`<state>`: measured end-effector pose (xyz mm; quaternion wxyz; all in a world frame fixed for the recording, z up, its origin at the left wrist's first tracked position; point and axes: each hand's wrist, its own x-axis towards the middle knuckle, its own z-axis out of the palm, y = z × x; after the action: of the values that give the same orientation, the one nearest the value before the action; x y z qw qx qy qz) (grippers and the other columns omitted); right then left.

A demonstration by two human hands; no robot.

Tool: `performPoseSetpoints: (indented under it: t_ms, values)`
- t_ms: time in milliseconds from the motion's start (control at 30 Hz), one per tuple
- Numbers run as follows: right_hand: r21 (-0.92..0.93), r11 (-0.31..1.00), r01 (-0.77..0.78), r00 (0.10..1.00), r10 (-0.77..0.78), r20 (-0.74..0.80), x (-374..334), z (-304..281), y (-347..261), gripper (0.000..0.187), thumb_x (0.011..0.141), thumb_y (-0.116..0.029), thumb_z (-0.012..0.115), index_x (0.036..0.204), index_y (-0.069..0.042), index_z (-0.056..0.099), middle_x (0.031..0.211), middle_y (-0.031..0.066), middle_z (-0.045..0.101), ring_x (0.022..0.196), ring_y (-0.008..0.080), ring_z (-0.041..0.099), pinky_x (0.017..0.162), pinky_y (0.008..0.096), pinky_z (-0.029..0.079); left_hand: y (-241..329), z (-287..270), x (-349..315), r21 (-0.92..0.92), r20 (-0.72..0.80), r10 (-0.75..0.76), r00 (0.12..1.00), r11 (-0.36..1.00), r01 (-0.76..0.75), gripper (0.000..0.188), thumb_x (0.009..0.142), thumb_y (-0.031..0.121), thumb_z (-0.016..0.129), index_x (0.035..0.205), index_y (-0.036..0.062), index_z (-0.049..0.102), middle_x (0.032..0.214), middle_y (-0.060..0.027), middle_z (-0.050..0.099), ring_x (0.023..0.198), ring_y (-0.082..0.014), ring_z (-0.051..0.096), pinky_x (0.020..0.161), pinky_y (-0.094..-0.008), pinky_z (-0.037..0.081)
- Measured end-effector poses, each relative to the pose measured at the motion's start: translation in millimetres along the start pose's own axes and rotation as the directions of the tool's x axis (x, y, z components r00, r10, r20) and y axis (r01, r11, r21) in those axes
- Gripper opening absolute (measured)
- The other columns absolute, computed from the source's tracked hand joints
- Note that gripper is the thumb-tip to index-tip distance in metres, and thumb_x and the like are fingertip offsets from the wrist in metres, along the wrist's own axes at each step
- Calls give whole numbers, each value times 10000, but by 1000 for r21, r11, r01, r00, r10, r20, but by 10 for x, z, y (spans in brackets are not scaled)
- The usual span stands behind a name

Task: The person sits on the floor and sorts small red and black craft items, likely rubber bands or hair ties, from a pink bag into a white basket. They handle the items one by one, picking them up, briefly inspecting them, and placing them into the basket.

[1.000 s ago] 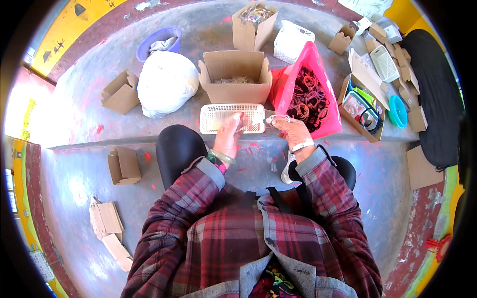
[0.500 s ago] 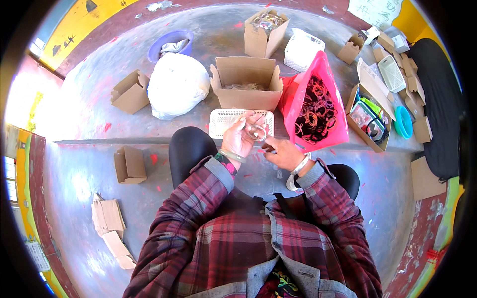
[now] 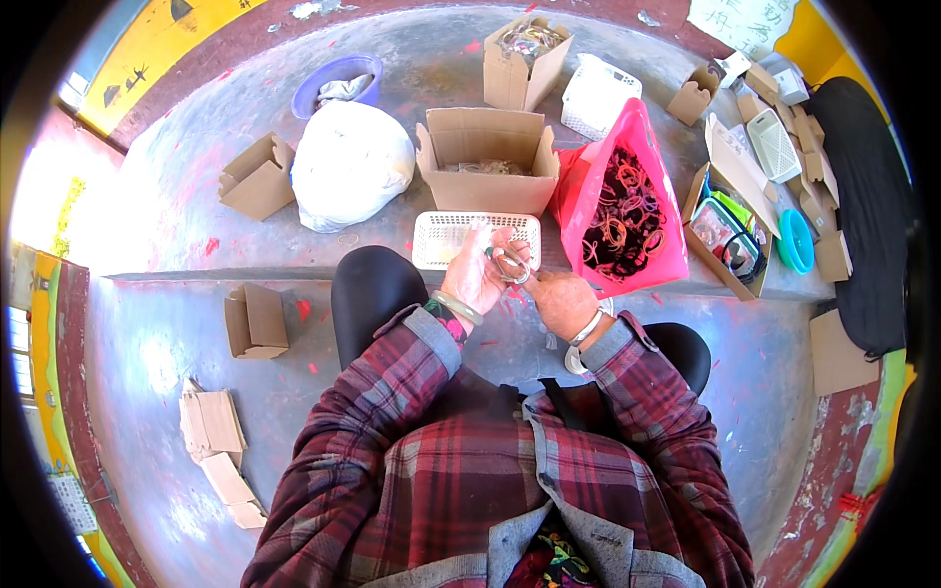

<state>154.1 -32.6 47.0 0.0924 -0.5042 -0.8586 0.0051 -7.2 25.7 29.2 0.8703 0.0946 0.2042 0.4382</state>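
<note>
My left hand [image 3: 472, 277], palm up over the white basket's near edge, is closed around a few thin loops [image 3: 510, 263] that look like hair ties. Something pale and shiny, too blurred to name, shows at its fingertips. My right hand [image 3: 564, 304] pinches the near side of the same loops; its fingertips are partly hidden. Beneath the hands lies a shallow white plastic basket [image 3: 423, 242]. To the right, a pink bag [image 3: 668, 240] gapes over a heap of dark and pink hair ties [image 3: 627, 220].
Behind the basket stands an open cardboard box [image 3: 490, 194] with pale contents. Left of it are a stuffed white bag [image 3: 353, 171], a purple basin [image 3: 304, 96] and a small carton [image 3: 257, 181]. At right sit a box of mixed goods [image 3: 720, 245] and a teal basin [image 3: 796, 242]. A floor step edge [image 3: 225, 276] runs across.
My right hand has rolled over and closed in on the loops. My left fingers have curled further, and the loops are bunched differently.
</note>
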Motion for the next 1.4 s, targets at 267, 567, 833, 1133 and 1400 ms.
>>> performPoseSetpoints:
  t_ms: [267, 567, 833, 1133, 1400]
  values:
    - [94, 990, -107, 991, 98, 96, -15, -3, -54, 200, 752, -118, 490, 946, -80, 517, 650, 113, 593, 604, 298, 600, 501, 431, 457, -86, 54, -47, 127, 7, -19, 1000, 992, 18, 379, 895, 286, 471, 1118, -20, 485, 1020, -176, 581, 983, -312, 560, 854, -422, 453]
    - [117, 988, -100, 995, 96, 39, -55, 187, -41, 437, 762, -110, 501, 1195, -149, 458, 604, 104, 580, 529, 295, 578, 441, 425, 438, -92, 105, -88, 170, 31, -84, 996, 982, 78, 342, 851, 237, 557, 1084, -9, 512, 1008, -184, 595, 983, -316, 565, 876, -420, 435]
    - [47, 988, -147, 989, 145, 42, -74, 206, -137, 448, 781, -121, 493, 1225, -117, 433, 595, 114, 575, 523, 298, 575, 437, 425, 439, -165, 26, -62, 184, 15, -51, 999, 982, 48, 334, 851, 225, 563, 1096, 5, 506, 1019, -173, 590, 1000, -317, 559, 876, -416, 432]
    - [151, 976, -156, 988, 155, 14, -73, 184, -194, 382, 770, -146, 504, 1145, -96, 449, 613, 125, 581, 557, 310, 586, 466, 438, 447, -140, -22, -3, 245, 46, 153, 987, 956, -159, 430, 820, 122, 575, 1199, -2, 414, 1097, -169, 535, 1039, -302, 540, 918, -417, 423]
    - [174, 974, -147, 989, 144, 30, -34, 65, -229, 286, 751, -106, 487, 1037, -101, 490, 626, 128, 582, 568, 318, 584, 486, 445, 448, -39, 64, -52, 52, 19, 89, 996, 995, -90, 436, 907, 310, 448, 1188, -22, 410, 1063, -193, 544, 966, -293, 569, 905, -422, 446]
